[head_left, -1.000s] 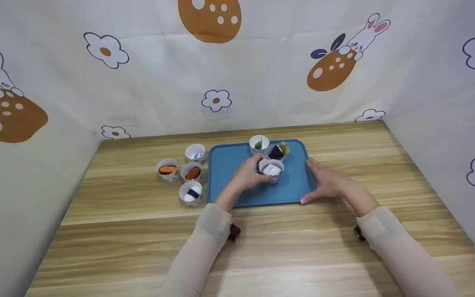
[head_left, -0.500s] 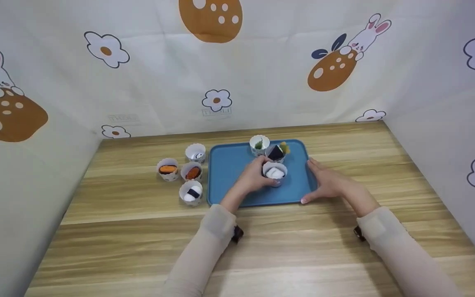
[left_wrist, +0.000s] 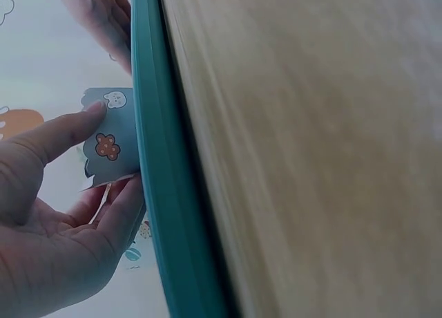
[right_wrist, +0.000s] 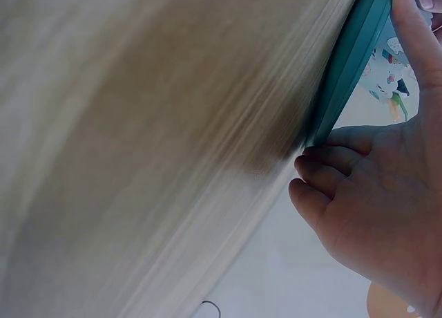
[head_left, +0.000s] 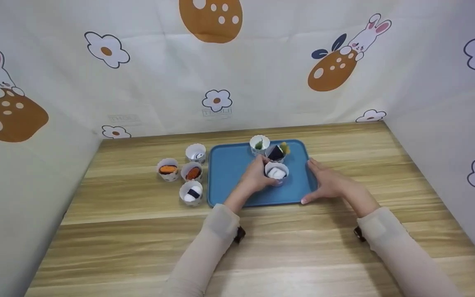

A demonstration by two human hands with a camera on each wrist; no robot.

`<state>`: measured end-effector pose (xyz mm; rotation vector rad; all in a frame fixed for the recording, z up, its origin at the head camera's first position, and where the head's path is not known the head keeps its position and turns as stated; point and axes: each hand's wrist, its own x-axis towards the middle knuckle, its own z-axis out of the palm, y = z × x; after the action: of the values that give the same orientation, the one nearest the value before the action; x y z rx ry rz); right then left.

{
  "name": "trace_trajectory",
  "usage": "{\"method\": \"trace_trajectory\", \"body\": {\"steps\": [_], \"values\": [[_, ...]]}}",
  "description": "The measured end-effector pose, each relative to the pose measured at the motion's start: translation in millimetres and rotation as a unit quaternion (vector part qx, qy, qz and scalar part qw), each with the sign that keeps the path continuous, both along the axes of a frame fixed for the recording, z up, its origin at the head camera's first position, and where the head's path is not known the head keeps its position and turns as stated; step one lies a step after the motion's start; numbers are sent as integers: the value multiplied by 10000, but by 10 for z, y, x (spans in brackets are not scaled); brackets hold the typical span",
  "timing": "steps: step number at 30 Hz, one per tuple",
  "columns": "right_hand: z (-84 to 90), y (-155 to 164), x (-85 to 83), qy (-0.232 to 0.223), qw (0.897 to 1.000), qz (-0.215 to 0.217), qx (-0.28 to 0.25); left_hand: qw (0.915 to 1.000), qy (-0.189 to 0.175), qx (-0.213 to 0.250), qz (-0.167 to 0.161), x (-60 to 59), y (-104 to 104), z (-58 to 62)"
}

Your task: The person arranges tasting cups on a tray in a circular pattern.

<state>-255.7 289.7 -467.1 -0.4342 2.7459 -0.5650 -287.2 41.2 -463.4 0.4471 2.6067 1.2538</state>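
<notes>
My left hand (head_left: pixel 255 175) holds a white paper cup (head_left: pixel 277 170) with a white rounded piece inside, between thumb and fingers at the cup's left side. In the left wrist view the printed cup (left_wrist: pixel 114 142) is right behind the rim of the blue tray (left_wrist: pixel 148 124). Two other cups are at the tray's back right: one with a green piece (head_left: pixel 259 145), another with a black triangle and yellow-green bits (head_left: pixel 276 153). My right hand (head_left: pixel 330 181) rests against the tray's right edge, thumb near the front corner, fingers spread along the side.
Left of the tray stand several more paper cups: one with a small black-and-white piece (head_left: pixel 196 153), one orange-topped (head_left: pixel 168 169), one red-topped (head_left: pixel 191 172), one white with a black band (head_left: pixel 191 193). Patterned cloth (head_left: pixel 159 82) walls the back and sides of the wooden table (head_left: pixel 287 247).
My left hand has moved the cup slightly right and toward me, in front of the cup with the black triangle. My right hand stays at the tray's edge.
</notes>
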Motion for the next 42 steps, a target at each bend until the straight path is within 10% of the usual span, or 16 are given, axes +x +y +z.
{"method": "trace_trajectory", "body": {"steps": [42], "values": [[6,-7,-7,-116,9999,-44,-86,9983,-308,494,-18,-39,-297,163]]}}
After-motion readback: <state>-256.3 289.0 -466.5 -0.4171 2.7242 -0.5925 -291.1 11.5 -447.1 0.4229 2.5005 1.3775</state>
